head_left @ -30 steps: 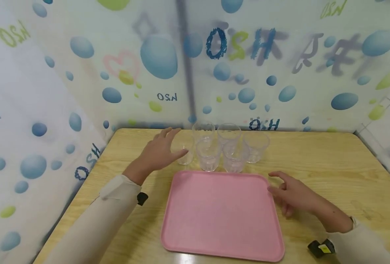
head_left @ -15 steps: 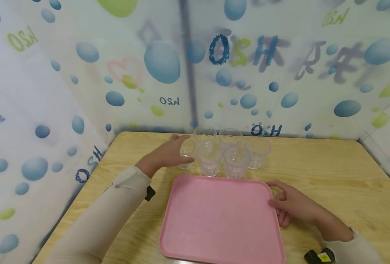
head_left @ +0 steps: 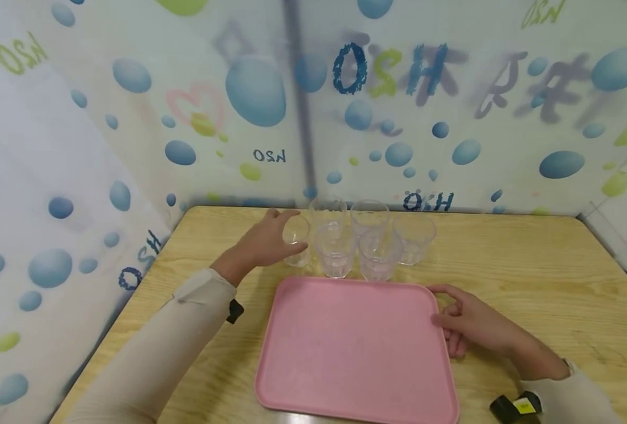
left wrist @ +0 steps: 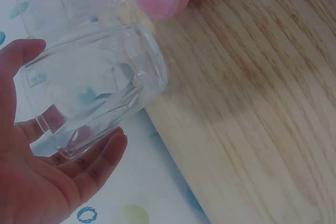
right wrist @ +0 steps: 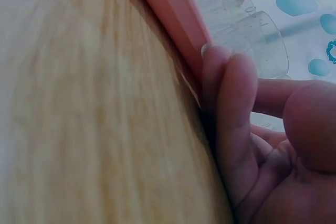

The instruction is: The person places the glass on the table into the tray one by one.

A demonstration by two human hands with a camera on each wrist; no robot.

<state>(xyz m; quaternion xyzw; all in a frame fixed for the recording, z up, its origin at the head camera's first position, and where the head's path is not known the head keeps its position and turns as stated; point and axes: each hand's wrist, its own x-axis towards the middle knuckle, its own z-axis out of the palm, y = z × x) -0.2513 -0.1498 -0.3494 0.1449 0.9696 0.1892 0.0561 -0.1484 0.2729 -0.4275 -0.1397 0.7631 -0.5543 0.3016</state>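
My left hand (head_left: 260, 242) curls round a clear tumbler (left wrist: 105, 85) at the left end of a group of tumblers. In the left wrist view the thumb lies at the tumbler's rim and the other fingers reach round its far side. My right hand (head_left: 480, 324) grips the pink tray (head_left: 353, 350) near its far right corner. Its thumb overlaps the rim, its index finger runs along the corner, and the remaining fingers curl against the outer side. Those curled fingertips (right wrist: 239, 72) show right at the tray's edge in the right wrist view.
Several more clear tumblers (head_left: 336, 259) stand close together just behind the tray. Behind the wooden table (head_left: 531, 259) rises a wall covering (head_left: 345, 135) printed with blue and green drops. Black bands with small boxes hang at both wrists.
My left hand has come in from the left and closed round the leftmost tumbler. My right hand has moved in from beside the tray onto its right corner. The view has shifted slightly.
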